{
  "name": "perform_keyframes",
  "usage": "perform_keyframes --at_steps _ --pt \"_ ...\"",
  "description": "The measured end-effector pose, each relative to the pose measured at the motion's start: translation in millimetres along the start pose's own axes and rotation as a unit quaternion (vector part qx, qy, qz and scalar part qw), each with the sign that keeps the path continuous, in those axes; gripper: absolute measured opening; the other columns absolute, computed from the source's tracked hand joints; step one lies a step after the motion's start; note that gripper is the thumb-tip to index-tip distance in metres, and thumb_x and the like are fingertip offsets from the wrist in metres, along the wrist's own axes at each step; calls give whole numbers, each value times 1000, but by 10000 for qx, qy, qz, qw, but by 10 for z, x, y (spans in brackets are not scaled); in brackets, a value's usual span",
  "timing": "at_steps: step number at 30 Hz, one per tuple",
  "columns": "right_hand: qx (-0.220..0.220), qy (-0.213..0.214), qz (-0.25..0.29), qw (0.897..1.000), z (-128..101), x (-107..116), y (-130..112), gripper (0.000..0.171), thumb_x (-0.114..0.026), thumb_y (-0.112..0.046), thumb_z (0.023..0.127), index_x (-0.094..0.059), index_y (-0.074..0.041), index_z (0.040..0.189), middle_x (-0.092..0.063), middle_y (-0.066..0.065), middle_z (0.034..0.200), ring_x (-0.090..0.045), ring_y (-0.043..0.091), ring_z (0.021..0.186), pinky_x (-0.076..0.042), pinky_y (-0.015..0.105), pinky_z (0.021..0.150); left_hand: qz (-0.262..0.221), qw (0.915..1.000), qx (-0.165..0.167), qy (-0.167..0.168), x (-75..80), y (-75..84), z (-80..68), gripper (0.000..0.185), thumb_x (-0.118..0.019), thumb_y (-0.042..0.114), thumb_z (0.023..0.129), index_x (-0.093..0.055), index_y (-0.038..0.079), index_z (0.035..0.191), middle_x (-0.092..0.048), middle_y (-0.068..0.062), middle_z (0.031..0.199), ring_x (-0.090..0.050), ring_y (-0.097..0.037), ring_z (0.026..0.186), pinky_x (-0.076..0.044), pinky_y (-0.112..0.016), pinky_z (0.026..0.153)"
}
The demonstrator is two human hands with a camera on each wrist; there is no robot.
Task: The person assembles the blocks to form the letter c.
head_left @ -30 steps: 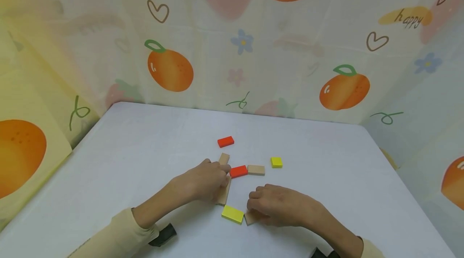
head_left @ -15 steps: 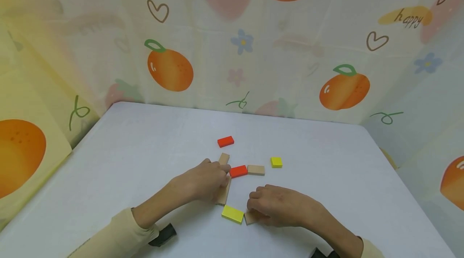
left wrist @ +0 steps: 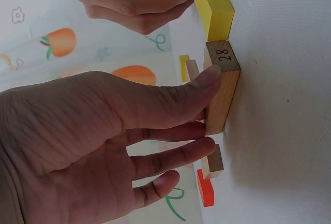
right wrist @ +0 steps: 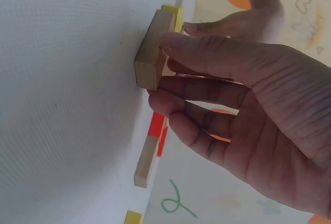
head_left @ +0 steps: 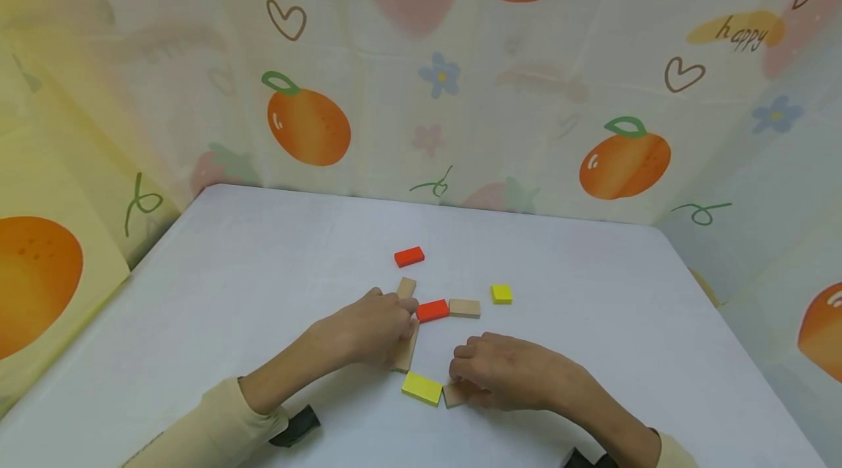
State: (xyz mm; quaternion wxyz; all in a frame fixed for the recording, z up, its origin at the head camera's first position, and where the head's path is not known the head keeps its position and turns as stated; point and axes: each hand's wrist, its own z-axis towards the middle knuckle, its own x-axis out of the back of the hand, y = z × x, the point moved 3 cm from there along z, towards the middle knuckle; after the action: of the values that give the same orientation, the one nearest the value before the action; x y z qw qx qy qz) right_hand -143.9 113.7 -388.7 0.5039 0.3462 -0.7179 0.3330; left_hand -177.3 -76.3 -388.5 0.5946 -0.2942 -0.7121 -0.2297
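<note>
My left hand (head_left: 368, 327) rests on the white table and pinches a long plain wooden block (head_left: 408, 352) marked 28 (left wrist: 222, 92), thumb on one side, fingers (left wrist: 170, 157) on the other. My right hand (head_left: 513, 373) grips a shorter wooden block (head_left: 453, 394) between thumb and fingers (right wrist: 207, 87); the block (right wrist: 150, 61) lies flat on the table. A yellow block (head_left: 422, 387) lies between the two wooden blocks, touching the right one.
Beyond the hands lie a red block (head_left: 432, 310), a plain block (head_left: 464, 308), a small wooden block (head_left: 406, 287), a small yellow square (head_left: 502, 294) and a far red block (head_left: 409, 257). Fruit-print cloth walls (head_left: 421, 88) surround the table (head_left: 250, 256).
</note>
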Motion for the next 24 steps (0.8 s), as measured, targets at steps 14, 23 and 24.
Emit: perform_keyframes --at_steps 14,23,24 --pt "-24 -38 -32 10000 13 -19 -5 16 -80 -22 93 -75 -24 108 -68 -15 92 -52 -2 83 -52 15 86 -113 9999 1 20 4 -3 -7 29 -93 27 79 -83 17 104 -68 2 105 -62 -12 93 -54 -34 89" --pt "-68 -67 -28 10000 28 -22 -8 16 -81 -23 92 -75 -25 107 -67 -15 91 -53 -2 83 -52 15 86 -103 9999 0 41 -5 -5 -5 29 -93 27 78 -83 17 104 -68 2 105 -62 -12 92 -54 -35 89" --pt "-67 -63 -28 10000 28 -26 -7 16 -81 -23 92 -75 -25 107 -67 -15 91 -53 -2 83 -52 15 86 -96 9999 -7 46 -6 -5 -4 29 -93 27 78 -83 17 104 -68 2 105 -63 -12 93 -54 -35 89"
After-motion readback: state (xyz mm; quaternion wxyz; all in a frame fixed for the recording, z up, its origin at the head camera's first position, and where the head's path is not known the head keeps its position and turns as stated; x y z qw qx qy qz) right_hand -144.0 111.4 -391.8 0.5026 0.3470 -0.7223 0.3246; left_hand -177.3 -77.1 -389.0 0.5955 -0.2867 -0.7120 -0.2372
